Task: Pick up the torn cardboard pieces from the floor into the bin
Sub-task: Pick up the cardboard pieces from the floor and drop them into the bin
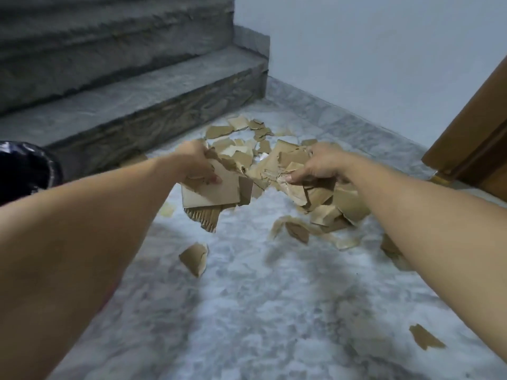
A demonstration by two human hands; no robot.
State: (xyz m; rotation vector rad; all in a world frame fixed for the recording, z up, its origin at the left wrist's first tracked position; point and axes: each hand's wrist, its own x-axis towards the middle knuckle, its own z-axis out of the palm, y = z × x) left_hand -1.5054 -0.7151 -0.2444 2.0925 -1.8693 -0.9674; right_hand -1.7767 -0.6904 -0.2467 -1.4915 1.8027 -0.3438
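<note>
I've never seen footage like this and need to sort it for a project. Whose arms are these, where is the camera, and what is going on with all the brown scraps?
There is no machine here. The one picture comes from a camera worn on a person's head, looking forward and down, so the two bare arms reaching in from the bottom are the wearer's own.

The left hand grips a stack of flat cardboard pieces. The right hand clutches a crumpled bunch of torn cardboard. Both bundles are lifted off the marble floor.

More scraps lie on the floor: a pile beyond the hands, a curled piece nearer the camera, and another at the lower right.

The dark bag-lined bin sits at the left edge, beside the stone steps. A wooden door shows at the right.
</note>
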